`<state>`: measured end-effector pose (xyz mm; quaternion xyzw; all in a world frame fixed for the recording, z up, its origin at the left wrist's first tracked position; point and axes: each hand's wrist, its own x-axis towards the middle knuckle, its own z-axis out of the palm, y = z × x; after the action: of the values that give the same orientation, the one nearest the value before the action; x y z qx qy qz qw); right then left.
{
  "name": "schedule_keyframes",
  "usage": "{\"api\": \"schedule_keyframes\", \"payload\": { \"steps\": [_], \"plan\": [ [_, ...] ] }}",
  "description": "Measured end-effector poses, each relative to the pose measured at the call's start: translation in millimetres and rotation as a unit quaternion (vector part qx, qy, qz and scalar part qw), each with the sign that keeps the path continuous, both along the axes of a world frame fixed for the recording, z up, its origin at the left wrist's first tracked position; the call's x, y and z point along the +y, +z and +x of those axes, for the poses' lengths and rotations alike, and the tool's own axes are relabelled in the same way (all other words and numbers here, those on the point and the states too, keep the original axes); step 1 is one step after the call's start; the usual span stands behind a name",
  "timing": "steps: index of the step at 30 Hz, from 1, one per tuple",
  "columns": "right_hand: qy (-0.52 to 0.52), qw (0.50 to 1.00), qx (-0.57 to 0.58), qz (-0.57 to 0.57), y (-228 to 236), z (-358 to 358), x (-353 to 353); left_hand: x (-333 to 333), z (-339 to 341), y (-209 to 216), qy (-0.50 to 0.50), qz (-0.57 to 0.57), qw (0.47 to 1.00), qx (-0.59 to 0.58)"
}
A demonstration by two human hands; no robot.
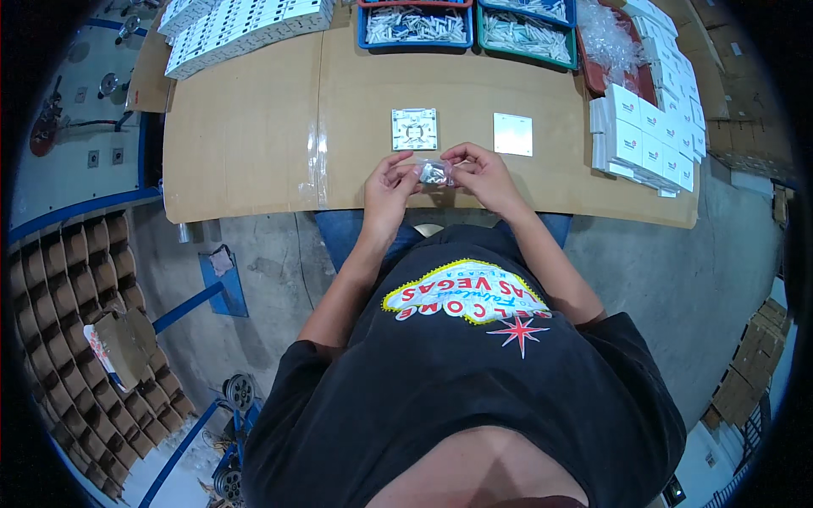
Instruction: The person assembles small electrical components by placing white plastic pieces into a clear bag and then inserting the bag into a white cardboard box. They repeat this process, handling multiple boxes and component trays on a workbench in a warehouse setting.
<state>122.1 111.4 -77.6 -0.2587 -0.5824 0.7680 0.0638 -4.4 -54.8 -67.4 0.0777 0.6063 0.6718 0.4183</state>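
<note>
Between my two hands, just above the near edge of the cardboard-covered table [246, 127], is a small clear plastic bag [435, 173] with small parts inside that I cannot make out. My left hand [393, 186] pinches the bag's left end. Its right end is gripped by the fingers of my right hand [481, 176]. Right beyond the bag lies a square white frame-like plate [414, 129] with a cut-out middle. A plain white square plate [513, 135] rests farther right on the cardboard, apart from both hands.
At the far edge stand a blue bin [415, 27] and a green bin [529, 38] holding small white pieces. White boxes are stacked at far left [246, 34] and right [648, 140]. A red bin [645, 80] holds clear plastic bags. Cardboard dividers [76, 279] stand at lower left.
</note>
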Motion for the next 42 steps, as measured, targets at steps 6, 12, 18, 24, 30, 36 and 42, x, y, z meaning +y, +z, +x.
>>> {"api": "schedule_keyframes", "payload": {
  "steps": [6,12,18,24,30,36,42],
  "plan": [
    [0.0,1.0,-0.013,0.005,8,-1,0,-4,-8,-13,-0.056,0.025,0.997,0.036],
    [-0.001,1.0,0.02,-0.008,9,-4,-1,1,-10,-2,-0.067,0.037,0.996,0.043],
    [0.026,0.998,0.028,0.051,-2,-4,0,0,-6,-12,-0.091,0.018,0.987,0.135],
    [0.089,0.983,-0.009,0.162,-6,-4,-6,-9,-18,-23,-0.156,-0.104,0.955,0.231],
    [0.064,0.957,-0.015,0.283,-12,-28,2,-1,-36,-21,-0.151,-0.063,0.952,0.258],
    [0.022,0.902,0.077,0.425,-36,-63,19,22,-68,-36,-0.092,-0.069,0.859,0.498],
    [0.031,0.849,0.025,0.527,-46,-77,26,33,-82,-44,-0.102,-0.11,0.803,0.577]
  ]
}}
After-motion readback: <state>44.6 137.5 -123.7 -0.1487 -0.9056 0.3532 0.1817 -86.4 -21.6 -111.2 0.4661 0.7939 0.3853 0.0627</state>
